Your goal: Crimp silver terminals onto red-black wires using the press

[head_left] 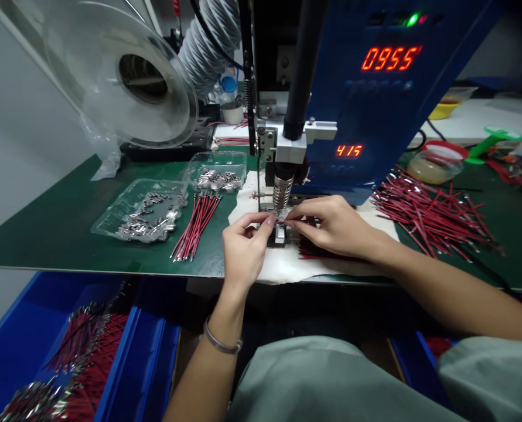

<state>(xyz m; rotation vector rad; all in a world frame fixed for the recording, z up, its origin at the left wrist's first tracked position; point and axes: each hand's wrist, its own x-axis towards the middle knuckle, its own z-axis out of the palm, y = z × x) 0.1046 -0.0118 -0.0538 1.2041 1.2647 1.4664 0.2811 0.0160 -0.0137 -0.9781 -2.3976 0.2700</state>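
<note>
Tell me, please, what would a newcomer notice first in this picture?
Glowing red digits on the blue machine, upper right, probably catch the eye first. Then comes the heap of red wires at the right of the green table. At the centre, fingers of the left hand and right hand nearly meet below a coiled spring.

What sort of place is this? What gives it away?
Probably an electronics or wire-assembly workstation, perhaps for soldering: a blue machine with lit red readouts, a loose pile of red wires, and a clear plastic tray of small metal parts.
</note>
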